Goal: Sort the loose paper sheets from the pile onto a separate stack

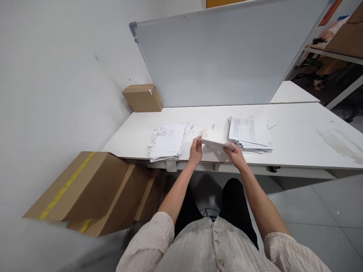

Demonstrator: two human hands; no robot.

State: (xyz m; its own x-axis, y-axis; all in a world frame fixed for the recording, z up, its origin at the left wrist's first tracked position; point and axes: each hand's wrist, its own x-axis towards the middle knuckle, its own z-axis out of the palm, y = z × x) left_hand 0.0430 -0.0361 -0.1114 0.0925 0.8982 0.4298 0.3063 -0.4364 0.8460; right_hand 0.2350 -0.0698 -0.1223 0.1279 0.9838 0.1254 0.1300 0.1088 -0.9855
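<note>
Both my hands grip a thin white stack of paper (214, 144), tilted on edge above the desk's front edge. My left hand (195, 151) is closed on its left end, and my right hand (234, 154) pinches its right end. How many sheets it holds I cannot tell. To the left of my left hand lies a thick, uneven pile of printed papers (169, 140). Another pile of papers (250, 132) is just beyond my right hand, its edges fanned out. A small cream-coloured object (204, 134) shows behind the held stack, partly hidden.
A white desk (295, 132) runs across in front of me. A large whiteboard (218, 56) leans along its back, with a cardboard box (143, 98) at its left corner. Taped cardboard boxes (82, 189) are stacked at my left. A shelf with boxes (337, 53) stands far right.
</note>
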